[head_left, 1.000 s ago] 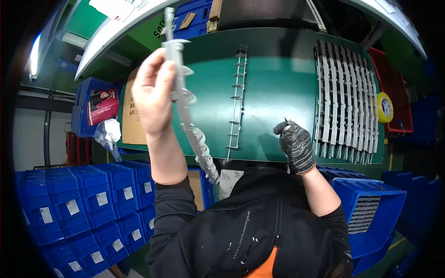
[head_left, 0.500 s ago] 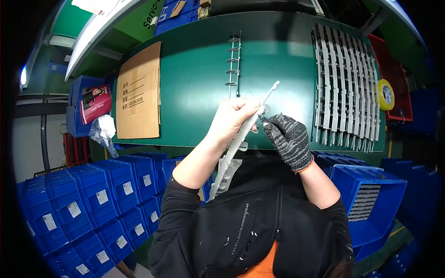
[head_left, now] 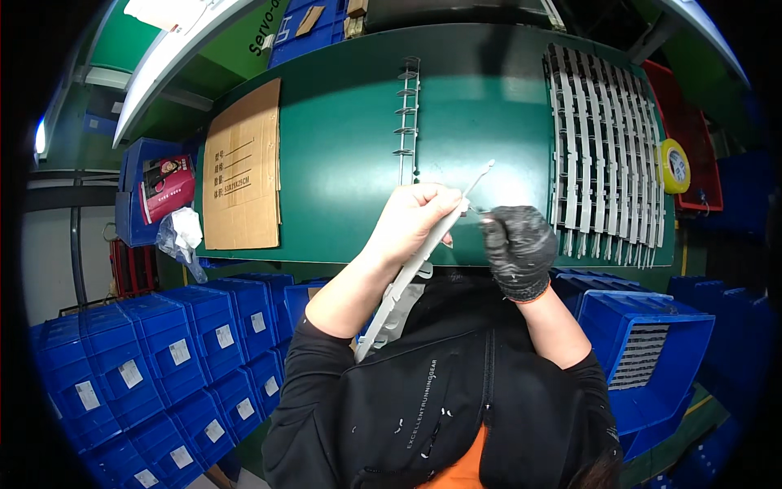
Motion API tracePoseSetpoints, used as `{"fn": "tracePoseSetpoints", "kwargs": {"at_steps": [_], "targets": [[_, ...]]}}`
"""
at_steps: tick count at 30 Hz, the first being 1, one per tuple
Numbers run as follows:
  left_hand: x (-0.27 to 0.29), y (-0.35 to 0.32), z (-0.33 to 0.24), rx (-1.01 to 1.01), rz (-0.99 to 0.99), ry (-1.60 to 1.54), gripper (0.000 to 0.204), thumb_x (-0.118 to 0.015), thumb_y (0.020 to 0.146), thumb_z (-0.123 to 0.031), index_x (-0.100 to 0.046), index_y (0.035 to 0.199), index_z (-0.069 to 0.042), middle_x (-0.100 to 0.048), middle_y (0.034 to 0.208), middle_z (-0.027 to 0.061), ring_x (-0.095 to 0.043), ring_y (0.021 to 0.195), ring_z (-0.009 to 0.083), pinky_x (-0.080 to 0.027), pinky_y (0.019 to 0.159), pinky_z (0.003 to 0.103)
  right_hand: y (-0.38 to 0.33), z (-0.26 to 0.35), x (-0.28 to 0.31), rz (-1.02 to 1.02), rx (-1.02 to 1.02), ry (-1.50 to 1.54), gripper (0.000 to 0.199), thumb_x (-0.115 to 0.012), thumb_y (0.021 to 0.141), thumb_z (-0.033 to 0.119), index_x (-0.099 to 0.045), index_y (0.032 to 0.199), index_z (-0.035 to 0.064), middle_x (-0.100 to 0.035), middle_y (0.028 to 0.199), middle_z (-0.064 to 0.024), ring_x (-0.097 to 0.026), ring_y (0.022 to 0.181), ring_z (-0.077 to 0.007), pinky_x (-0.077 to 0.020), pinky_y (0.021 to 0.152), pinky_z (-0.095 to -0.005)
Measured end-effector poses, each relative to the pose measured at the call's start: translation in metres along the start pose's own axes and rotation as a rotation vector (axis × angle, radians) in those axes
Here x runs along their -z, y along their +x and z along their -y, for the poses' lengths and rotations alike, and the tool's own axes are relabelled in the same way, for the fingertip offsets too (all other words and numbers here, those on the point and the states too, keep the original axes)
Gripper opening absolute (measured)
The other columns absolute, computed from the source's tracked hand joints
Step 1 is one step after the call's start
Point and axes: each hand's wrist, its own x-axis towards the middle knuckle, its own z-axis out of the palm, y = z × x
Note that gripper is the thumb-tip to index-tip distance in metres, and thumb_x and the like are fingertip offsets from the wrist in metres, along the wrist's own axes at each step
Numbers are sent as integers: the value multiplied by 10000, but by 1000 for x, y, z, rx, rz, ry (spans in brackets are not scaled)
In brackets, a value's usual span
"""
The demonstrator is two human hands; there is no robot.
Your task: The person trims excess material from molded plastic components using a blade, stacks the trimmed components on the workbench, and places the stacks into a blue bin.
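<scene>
My left hand [head_left: 419,213], bare, is closed around a long light-grey plastic strip [head_left: 399,289]. The strip slants from near my lap up past my fingers, with its thin tip pointing to the far right. Rounded tabs line its underside. My right hand [head_left: 520,248] wears a dark grey knitted glove with an orange cuff and sits just right of the strip's upper part, fingers curled and blurred by motion. Something small shows at its fingertips, too blurred to name. Beyond my left hand, a similar narrow piece with several cross tabs [head_left: 406,130] lies on the green table [head_left: 342,163].
Many grey strips [head_left: 607,155] lie in rows at the table's right, beside a yellow tape roll [head_left: 674,165] and a red bin [head_left: 692,130]. Flattened cardboard [head_left: 242,167] covers the left end. Blue crates [head_left: 179,350] stand stacked at lower left; an open blue crate [head_left: 652,407] is at right.
My right hand has pulled away from the strip toward the right and now blurs. My left hand and the strip have come slightly nearer to me.
</scene>
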Motion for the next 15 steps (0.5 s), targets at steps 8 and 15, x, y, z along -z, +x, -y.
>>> {"fn": "tracePoseSetpoints", "kwargs": {"at_steps": [8,15], "targets": [[6,2,11,4,41,-86,283,-578,833,-278,-610,835,3,-566,647,10,-527,492,59,-458,483,194,8,-4,12,477,-565,587,134,-611,773,125,-625,814,-2,-557,640,-122,-543,572,-213,-422,555,-311],[8,2,13,-22,84,-177,265,-589,828,-256,-601,861,7,-578,657,23,-530,490,64,-469,480,195,7,1,0,428,-379,458,144,-617,774,143,-600,730,6,-519,569,-87,-500,520,-172,-391,508,-290]]}}
